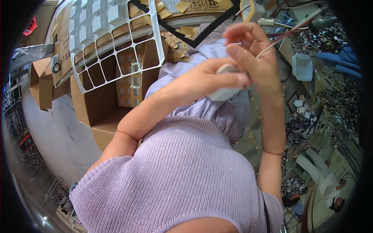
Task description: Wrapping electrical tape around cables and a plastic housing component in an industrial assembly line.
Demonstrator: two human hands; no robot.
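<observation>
While a pale floor (54,124) spans the left of the room and a seated or bending person (324,182) shows small at lower right, a worktop (286,54) on the right carries dark tangled wires (324,40) and a light-blue bin (302,66). At upper left, an open cardboard box (91,101) stands under the overhanging end of a white frame (157,39), whose near cells are vacant and whose far cells show pale pieces (112,15). The left hand (223,77) grasps a white block (225,93) above the lap (178,75), thumb over its upper part. The right hand (252,52), blurred, is raised just beside it with fingers loosely curled; a thin lead (279,39) meets its palm, though whether it is gripped, or joined to the block, cannot be told. Judged by its look, the block is light, stiff and rather slippery, best held by its opposite sides; the lead is probably soft, easily strained by a tug, and best taken near its end.
</observation>
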